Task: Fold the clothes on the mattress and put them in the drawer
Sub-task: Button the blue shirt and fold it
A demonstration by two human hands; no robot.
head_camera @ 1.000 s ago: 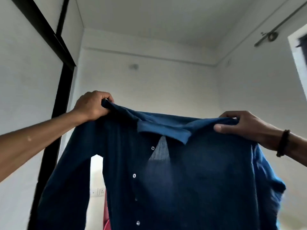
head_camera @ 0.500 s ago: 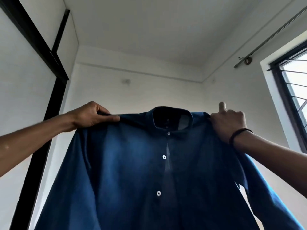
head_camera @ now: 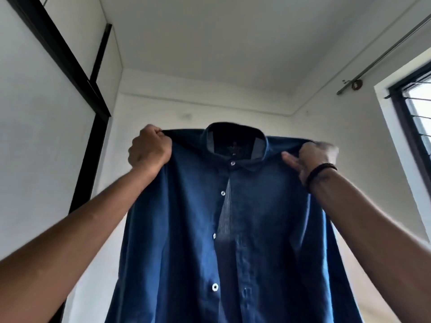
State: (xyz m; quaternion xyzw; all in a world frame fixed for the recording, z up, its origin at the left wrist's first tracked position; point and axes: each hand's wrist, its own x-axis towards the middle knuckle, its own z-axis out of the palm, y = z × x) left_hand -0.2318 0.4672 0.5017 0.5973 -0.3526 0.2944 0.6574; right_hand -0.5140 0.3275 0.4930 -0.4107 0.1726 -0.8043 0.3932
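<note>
shirt (head_camera: 233, 229) hangs between left hand (head_camera: 149, 151) and right hand (head_camera: 311, 157), both gripping its shoulders.

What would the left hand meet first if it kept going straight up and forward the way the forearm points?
Nothing close, as far as the picture shows. The left hand, its grip shut on the blue shirt at the shoulder, points toward the white back wall near the ceiling; how far off that is, the view cannot tell.
</note>
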